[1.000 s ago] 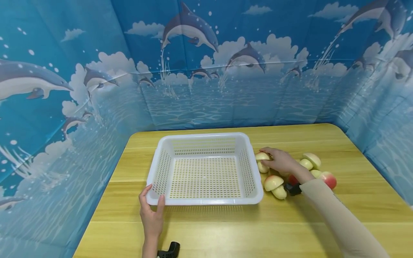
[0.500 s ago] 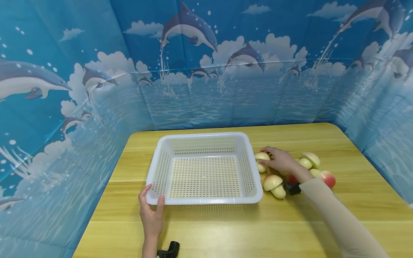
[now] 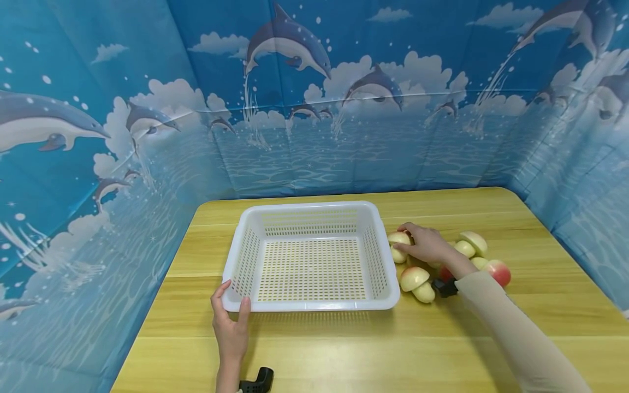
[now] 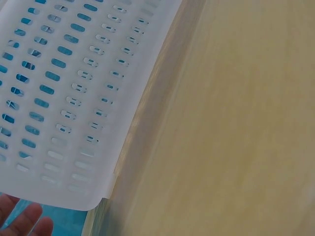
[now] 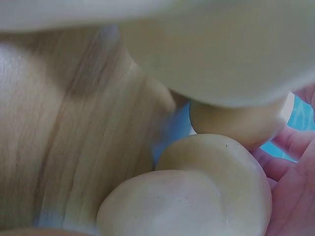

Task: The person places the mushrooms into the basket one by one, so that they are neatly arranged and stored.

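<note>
A white perforated plastic basket (image 3: 314, 307) stands on the wooden table. My left hand (image 3: 231, 333) grips its near left corner, thumb on the front rim and fingers round the left side. In the left wrist view, fingertips (image 4: 24, 221) show below the basket's slotted wall. Just right of the basket, my right hand (image 3: 429, 244) holds a toy mushroom (image 3: 399, 238) with a pale cap, thumb and fingers at opposite sides of it. Large pale rounded mushroom parts (image 5: 216, 182) crowd the right wrist view, with the palm beside them.
A red-and-cream toy mushroom (image 3: 415, 278) lies close in front of the right hand. Beyond the wrist are a pale mushroom (image 3: 474, 243) and a red-capped one (image 3: 498, 273). Another red cap is partly hidden under the wrist. A dolphin-print curtain (image 3: 314, 147) surrounds the table.
</note>
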`<state>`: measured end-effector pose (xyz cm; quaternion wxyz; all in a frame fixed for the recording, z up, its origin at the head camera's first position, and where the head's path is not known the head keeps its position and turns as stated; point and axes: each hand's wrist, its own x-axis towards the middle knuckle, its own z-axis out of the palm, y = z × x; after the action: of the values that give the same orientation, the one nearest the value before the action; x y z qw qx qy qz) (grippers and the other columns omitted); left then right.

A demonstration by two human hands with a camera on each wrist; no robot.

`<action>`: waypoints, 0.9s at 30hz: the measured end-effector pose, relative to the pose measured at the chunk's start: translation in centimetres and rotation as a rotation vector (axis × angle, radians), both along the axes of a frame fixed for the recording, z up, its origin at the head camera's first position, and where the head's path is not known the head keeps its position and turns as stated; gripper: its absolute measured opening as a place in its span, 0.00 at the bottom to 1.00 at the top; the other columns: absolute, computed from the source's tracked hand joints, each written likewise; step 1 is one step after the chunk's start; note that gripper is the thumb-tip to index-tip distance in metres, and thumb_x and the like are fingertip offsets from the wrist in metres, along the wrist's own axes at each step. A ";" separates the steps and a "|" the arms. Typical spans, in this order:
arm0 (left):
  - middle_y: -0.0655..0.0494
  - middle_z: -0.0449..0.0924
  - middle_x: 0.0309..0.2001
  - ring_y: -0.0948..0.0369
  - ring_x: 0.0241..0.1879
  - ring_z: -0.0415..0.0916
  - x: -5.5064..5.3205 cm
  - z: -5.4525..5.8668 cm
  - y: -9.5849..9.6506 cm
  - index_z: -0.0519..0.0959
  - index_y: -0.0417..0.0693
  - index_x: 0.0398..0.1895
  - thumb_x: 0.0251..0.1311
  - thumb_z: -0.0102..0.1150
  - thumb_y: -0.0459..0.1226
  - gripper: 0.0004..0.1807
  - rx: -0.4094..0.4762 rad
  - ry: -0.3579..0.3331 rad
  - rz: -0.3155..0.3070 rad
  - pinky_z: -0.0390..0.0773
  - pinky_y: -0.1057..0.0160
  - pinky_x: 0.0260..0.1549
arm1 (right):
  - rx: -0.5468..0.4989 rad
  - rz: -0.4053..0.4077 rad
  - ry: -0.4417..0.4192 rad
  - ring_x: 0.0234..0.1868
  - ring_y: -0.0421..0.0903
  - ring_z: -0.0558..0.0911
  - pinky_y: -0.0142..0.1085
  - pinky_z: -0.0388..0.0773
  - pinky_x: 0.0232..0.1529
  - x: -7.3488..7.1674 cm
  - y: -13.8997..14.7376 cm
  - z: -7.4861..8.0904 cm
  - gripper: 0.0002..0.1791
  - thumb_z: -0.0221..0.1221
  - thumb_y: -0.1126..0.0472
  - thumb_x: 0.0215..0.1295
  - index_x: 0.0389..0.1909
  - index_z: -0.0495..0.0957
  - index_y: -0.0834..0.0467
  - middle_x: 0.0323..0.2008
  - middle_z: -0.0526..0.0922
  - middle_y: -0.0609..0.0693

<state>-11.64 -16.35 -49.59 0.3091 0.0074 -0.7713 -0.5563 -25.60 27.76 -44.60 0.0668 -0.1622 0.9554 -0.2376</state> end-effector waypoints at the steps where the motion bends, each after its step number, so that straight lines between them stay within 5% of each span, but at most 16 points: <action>1: 0.38 0.69 0.58 0.46 0.54 0.69 -0.2 -0.5 -0.2 0.62 0.40 0.64 0.59 0.55 0.32 0.29 0.004 -0.002 -0.001 0.65 0.65 0.47 | 0.000 0.002 0.002 0.44 0.57 0.78 0.64 0.54 0.55 0.0 0.0 0.0 0.33 0.55 0.45 0.66 0.61 0.65 0.67 0.47 0.79 0.60; 5: 0.42 0.69 0.59 0.49 0.54 0.69 -0.5 -1.4 -0.6 0.62 0.46 0.65 0.60 0.56 0.34 0.29 0.004 -0.006 -0.006 0.66 0.64 0.48 | -0.009 0.001 0.006 0.45 0.59 0.77 0.64 0.53 0.56 -0.1 0.0 0.0 0.34 0.55 0.45 0.67 0.61 0.64 0.67 0.47 0.78 0.62; 13: 0.44 0.70 0.59 0.51 0.54 0.70 -0.6 -1.5 -0.7 0.62 0.49 0.65 0.61 0.56 0.37 0.29 0.010 -0.015 -0.009 0.68 0.61 0.46 | -0.033 -0.030 0.008 0.46 0.59 0.77 0.54 0.72 0.43 0.0 -0.1 0.1 0.35 0.54 0.43 0.66 0.63 0.64 0.65 0.50 0.76 0.63; 27: 0.43 0.71 0.59 0.50 0.54 0.70 -0.6 -1.3 -0.6 0.62 0.48 0.65 0.60 0.56 0.35 0.29 -0.008 -0.004 -0.008 0.69 0.62 0.47 | -0.069 -0.030 0.036 0.43 0.57 0.77 0.51 0.72 0.40 0.0 -0.1 0.4 0.34 0.55 0.44 0.67 0.62 0.63 0.66 0.51 0.75 0.64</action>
<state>-12.22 -16.93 -50.86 0.3055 0.0043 -0.7743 -0.5541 -25.59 27.70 -44.24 0.0404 -0.1544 0.9500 -0.2684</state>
